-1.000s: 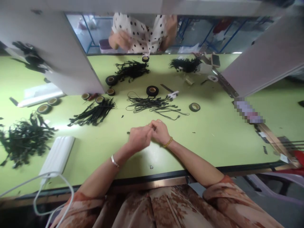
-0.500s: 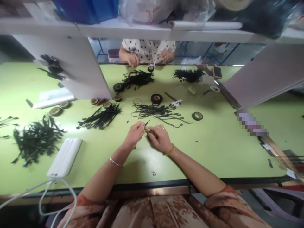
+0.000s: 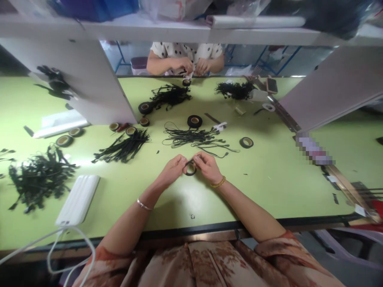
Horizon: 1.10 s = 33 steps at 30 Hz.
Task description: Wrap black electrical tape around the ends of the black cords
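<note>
My left hand and my right hand meet over the middle of the green table, fingertips pinched a short gap apart. A thin black strip spans that gap; the fingers hide where cable ends and tape begins. Just under it, between the hands, hangs a small roll of black tape, close to the left fingertips. Beyond my hands lies a loose bundle of black cables with looped ends. Another roll of black tape rests behind that bundle.
More black cables and a tangled cable pile lie to the left, near a white power bank with a white cord. A tape roll sits at right. Across the table, a co-worker's hands work below a shelf.
The looped cable end no longer sticks up from my left fingers. My right hand has turned and closed to a pinch, and the tape roll now shows between my hands. The co-worker's hands came together.
</note>
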{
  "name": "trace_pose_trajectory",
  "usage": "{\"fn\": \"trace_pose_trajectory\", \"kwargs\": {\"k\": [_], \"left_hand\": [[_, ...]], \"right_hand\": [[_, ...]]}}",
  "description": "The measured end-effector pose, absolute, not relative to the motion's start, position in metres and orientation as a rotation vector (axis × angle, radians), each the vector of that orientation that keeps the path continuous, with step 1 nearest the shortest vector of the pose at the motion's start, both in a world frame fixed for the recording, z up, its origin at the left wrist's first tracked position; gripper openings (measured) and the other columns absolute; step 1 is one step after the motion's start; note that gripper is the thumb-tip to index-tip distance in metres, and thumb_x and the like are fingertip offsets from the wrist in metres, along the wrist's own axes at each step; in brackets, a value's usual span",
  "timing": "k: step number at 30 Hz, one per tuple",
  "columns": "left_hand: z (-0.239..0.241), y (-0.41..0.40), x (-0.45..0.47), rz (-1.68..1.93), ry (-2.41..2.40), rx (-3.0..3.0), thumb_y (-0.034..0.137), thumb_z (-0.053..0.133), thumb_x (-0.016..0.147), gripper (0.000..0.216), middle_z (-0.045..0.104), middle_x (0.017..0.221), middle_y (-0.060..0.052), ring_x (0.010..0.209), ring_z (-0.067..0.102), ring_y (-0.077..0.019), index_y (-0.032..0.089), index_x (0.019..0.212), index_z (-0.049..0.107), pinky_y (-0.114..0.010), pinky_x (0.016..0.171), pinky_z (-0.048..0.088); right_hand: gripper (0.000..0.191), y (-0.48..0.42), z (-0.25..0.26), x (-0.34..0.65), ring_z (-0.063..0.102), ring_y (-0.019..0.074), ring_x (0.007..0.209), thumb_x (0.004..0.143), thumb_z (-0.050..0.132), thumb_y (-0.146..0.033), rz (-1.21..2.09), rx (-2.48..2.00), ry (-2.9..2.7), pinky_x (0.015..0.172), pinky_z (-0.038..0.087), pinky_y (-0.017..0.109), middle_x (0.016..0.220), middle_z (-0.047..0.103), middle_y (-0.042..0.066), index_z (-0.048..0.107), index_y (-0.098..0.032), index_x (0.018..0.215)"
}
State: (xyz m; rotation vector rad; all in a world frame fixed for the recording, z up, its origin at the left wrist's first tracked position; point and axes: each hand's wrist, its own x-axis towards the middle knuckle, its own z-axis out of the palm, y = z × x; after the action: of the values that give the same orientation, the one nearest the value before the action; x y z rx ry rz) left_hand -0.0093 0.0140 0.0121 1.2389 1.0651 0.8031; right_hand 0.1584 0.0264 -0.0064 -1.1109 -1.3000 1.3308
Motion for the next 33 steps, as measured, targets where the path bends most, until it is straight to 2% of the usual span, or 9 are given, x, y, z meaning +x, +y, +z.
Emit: {"fn": "trace_pose_trajectory", "kwargs": {"k": [3, 6, 12, 16, 20, 22, 24, 29, 33], "left_hand": [[0.009, 0.017, -0.010, 0.707, 0.972, 1.182, 0.050, 0.056, 0.088, 0.037, 0.049, 0.061, 0.004, 0.050, 0.035, -0.0054, 0.017, 0.074, 0.048, -0.018, 0.047, 0.026], [0.005, 0.019, -0.008, 0.671, 0.921, 1.042, 0.052, 0.059, 0.085, 0.038, 0.044, 0.057, 0.006, 0.046, 0.030, -0.0040, 0.017, 0.077, 0.048, -0.017, 0.044, 0.018], [0.003, 0.019, -0.006, 0.684, 0.971, 0.947, 0.050, 0.058, 0.087, 0.037, 0.043, 0.052, 0.007, 0.040, 0.027, -0.0024, 0.017, 0.075, 0.048, -0.016, 0.041, 0.015], [0.000, 0.021, -0.009, 0.662, 0.918, 0.950, 0.050, 0.056, 0.088, 0.037, 0.051, 0.052, 0.004, 0.037, 0.027, -0.0017, 0.014, 0.077, 0.053, -0.017, 0.039, 0.017], [-0.001, 0.025, -0.016, 0.590, 0.911, 0.917, 0.061, 0.053, 0.086, 0.051, 0.067, 0.067, -0.006, 0.042, 0.047, -0.0071, 0.011, 0.093, 0.062, -0.020, 0.042, 0.033], [0.000, 0.028, -0.021, 0.549, 0.899, 0.883, 0.067, 0.051, 0.085, 0.061, 0.071, 0.080, -0.010, 0.056, 0.060, -0.0123, 0.010, 0.103, 0.063, -0.024, 0.052, 0.044], [-0.001, 0.030, -0.026, 0.546, 0.883, 0.867, 0.069, 0.050, 0.084, 0.064, 0.072, 0.087, -0.012, 0.065, 0.065, -0.0149, 0.010, 0.108, 0.064, -0.026, 0.060, 0.048], [-0.003, 0.032, -0.034, 0.541, 0.877, 0.977, 0.047, 0.072, 0.078, 0.044, 0.065, 0.071, -0.003, 0.057, 0.054, -0.0080, 0.011, 0.102, 0.065, -0.021, 0.055, 0.037], [0.001, 0.032, -0.035, 0.467, 0.870, 1.071, 0.040, 0.069, 0.079, 0.034, 0.058, 0.062, 0.001, 0.050, 0.041, -0.0053, 0.011, 0.096, 0.066, -0.021, 0.050, 0.028]], "right_hand": [[0.042, 0.028, -0.008, 0.160, 0.042, 0.0073, 0.047, 0.073, 0.072, -0.057, 1.545, -1.043, -1.077, 0.046, 0.032, 0.023, 0.055, 0.053, -0.004, 0.061, -0.017, 0.072], [0.038, 0.029, -0.005, 0.161, 0.045, 0.0070, 0.048, 0.068, 0.078, -0.051, 1.687, -0.972, -0.902, 0.046, 0.033, 0.021, 0.056, 0.055, -0.003, 0.064, -0.016, 0.074], [0.037, 0.031, 0.001, 0.164, 0.051, 0.0080, 0.053, 0.070, 0.080, -0.047, 1.710, -0.908, -1.028, 0.053, 0.040, 0.022, 0.062, 0.063, -0.002, 0.069, -0.016, 0.088], [0.037, 0.033, -0.005, 0.161, 0.048, 0.0078, 0.049, 0.068, 0.082, -0.047, 1.629, -0.903, -1.160, 0.051, 0.039, 0.023, 0.056, 0.062, -0.003, 0.063, -0.017, 0.076], [0.040, 0.041, -0.012, 0.162, 0.045, 0.0067, 0.046, 0.064, 0.083, -0.049, 1.548, -1.006, -1.072, 0.047, 0.035, 0.022, 0.053, 0.058, -0.005, 0.060, -0.017, 0.071], [0.041, 0.044, -0.013, 0.165, 0.044, 0.0065, 0.045, 0.062, 0.084, -0.049, 1.524, -1.041, -1.024, 0.045, 0.034, 0.021, 0.052, 0.056, -0.005, 0.059, -0.018, 0.070], [0.042, 0.046, -0.013, 0.167, 0.044, 0.0065, 0.045, 0.060, 0.085, -0.050, 1.501, -1.056, -0.994, 0.044, 0.033, 0.020, 0.050, 0.055, -0.006, 0.059, -0.018, 0.069], [0.042, 0.047, -0.012, 0.168, 0.044, 0.0055, 0.044, 0.061, 0.085, -0.049, 1.482, -1.061, -0.923, 0.043, 0.035, 0.019, 0.050, 0.053, -0.006, 0.056, -0.018, 0.066], [0.043, 0.044, -0.012, 0.164, 0.044, 0.0050, 0.044, 0.061, 0.086, -0.047, 1.510, -1.062, -0.823, 0.042, 0.035, 0.018, 0.052, 0.053, -0.006, 0.053, -0.018, 0.064]]}}
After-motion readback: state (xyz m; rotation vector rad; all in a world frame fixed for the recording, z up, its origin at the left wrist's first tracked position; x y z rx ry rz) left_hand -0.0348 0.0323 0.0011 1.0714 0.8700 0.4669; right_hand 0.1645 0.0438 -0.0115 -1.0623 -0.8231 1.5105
